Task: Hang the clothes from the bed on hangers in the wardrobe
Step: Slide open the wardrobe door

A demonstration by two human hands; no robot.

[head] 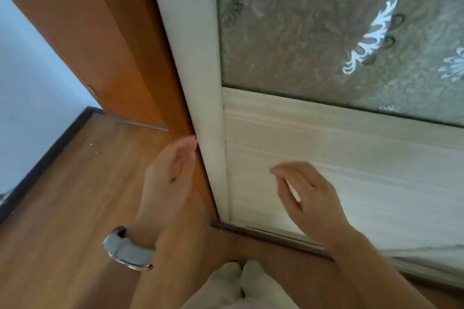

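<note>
Feet (241, 281): in white socks, together on the wood floor (75, 195), just short of the dark bottom track (263, 233).
Watch (128, 249): grey strap, on the left wrist.
Left hand (170, 170): fingers nearly straight and together, tips against the left edge of the wardrobe door (198, 83). We hold nothing in it.
Right hand (308, 195): fingers loosely spread, empty, over the door's pale lower panel (351, 158). We cannot tell whether it touches.
Hands: apart, with the door's pale upright frame between them.
Glass panel (313, 32): frosted, floral pattern, above the lower panel.
Orange side panel (100, 32): left of the door, beyond the left hand.
</note>
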